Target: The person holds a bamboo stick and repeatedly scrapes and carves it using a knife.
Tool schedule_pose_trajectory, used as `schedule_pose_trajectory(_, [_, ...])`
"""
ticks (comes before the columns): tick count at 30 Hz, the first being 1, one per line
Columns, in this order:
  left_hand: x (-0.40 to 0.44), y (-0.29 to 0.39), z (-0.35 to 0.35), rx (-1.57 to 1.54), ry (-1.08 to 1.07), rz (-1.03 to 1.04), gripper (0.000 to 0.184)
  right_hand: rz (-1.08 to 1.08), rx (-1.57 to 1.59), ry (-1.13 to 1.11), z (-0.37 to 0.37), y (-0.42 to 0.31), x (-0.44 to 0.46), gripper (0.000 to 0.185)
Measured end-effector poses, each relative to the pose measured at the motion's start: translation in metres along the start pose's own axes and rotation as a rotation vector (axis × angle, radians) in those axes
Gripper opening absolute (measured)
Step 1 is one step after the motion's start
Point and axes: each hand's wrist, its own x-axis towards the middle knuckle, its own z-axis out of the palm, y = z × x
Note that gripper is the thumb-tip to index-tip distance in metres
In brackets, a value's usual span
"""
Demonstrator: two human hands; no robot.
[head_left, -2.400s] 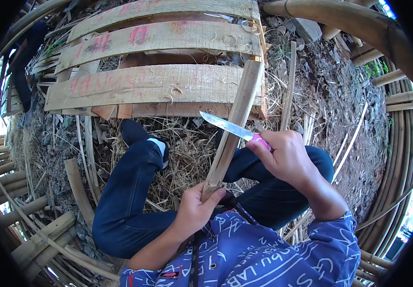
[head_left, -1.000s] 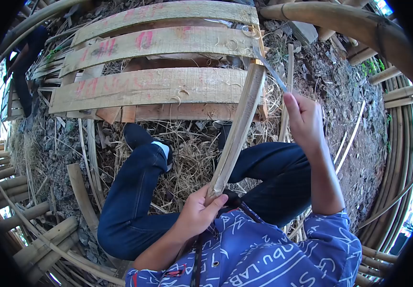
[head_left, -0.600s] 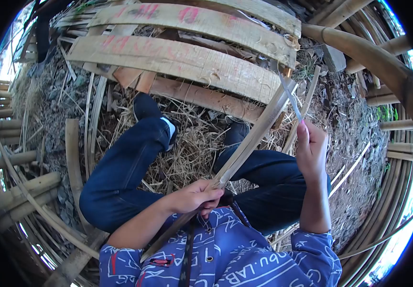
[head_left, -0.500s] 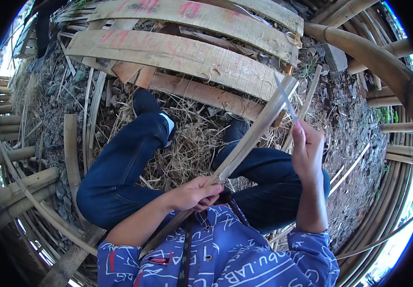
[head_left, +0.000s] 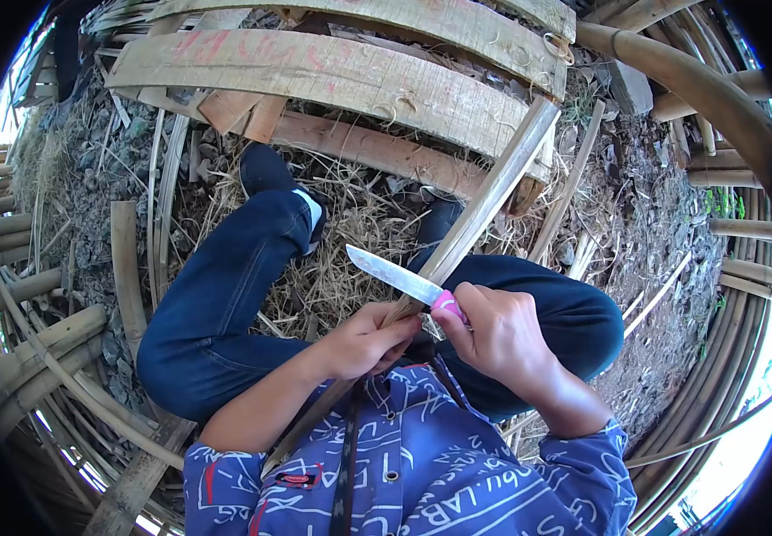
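Note:
My left hand [head_left: 364,341] is wrapped round the lower part of a long bamboo strip [head_left: 484,204], which slants up to the right. The strip's upper end rests over the right end of a slatted wooden pallet [head_left: 332,71]. In my right hand [head_left: 498,329] is a knife [head_left: 395,275] with a pink handle. Its blade points up to the left and lies across the strip, just above my left hand. The strip's lower part passes under my left forearm, against the blue shirt.
Dry shavings [head_left: 341,259] cover the ground between my bent legs [head_left: 225,304]. A curved bamboo pole [head_left: 690,80] spans the upper right. Stacked bamboo [head_left: 37,353] stands at the left. A grey block [head_left: 629,87] sits beyond the pallet's right end.
The knife has come down along the strip, from near its upper end to just above my left hand. The view has shifted, and the strip now also extends under my left forearm.

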Motion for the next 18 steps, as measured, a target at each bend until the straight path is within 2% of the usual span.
schedule_pose_trajectory(5, [0.000,0.006,0.007,0.061,0.032,0.063,0.019,-0.002,-0.016,-0.021,0.002,-0.001,0.003,0.035])
schedule_pose_trajectory(7, [-0.001,0.009,0.011,0.163,0.086,0.200,0.019,-0.004,-0.030,-0.013,0.003,0.001,0.004,0.036])
schedule_pose_trajectory(10, [-0.004,0.015,0.016,0.255,0.129,0.195,0.016,0.006,-0.071,-0.002,0.004,0.005,0.005,0.037])
schedule_pose_trajectory(18, [-0.002,0.011,0.012,0.242,0.135,0.201,0.015,-0.070,-0.132,0.075,0.008,0.014,0.010,0.041])
